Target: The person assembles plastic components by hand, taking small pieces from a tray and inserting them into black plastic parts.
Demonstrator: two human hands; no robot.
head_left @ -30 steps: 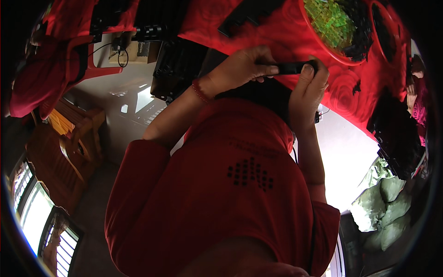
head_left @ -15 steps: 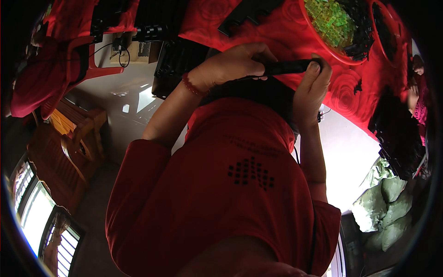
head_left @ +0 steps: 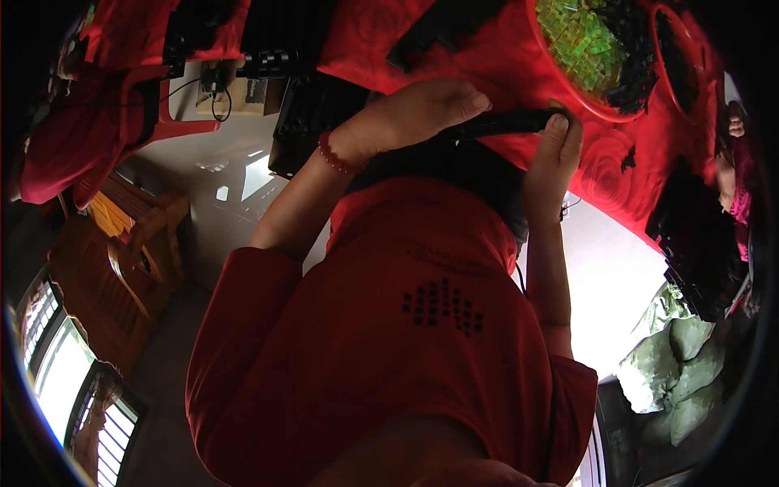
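Observation:
A long, narrow black plastic-looking piece (head_left: 515, 122) is held level between my hands, in front of my waist by the edge of the red-covered table. My right hand (head_left: 552, 158) grips its right end, thumb on top and fingers wrapped behind. My left hand (head_left: 414, 118), with a red bead bracelet at the wrist, is closed at the left end. Its thumb lies stretched out above the piece, and its other fingers are mostly hidden. What exactly the black piece is cannot be made out.
On the red tablecloth (head_left: 600, 174) stand a red basin (head_left: 578, 99) of yellow-green and black small pieces and another red container (head_left: 677, 61). A flat black part (head_left: 442, 28) lies at the far side. Black trays (head_left: 316, 114) sit left; a black heap (head_left: 698, 235) lies right, near another person.
My left thumb has straightened and shifted up and right, off its earlier pinch on the black piece. My right hand has stayed nearly in place at the right end.

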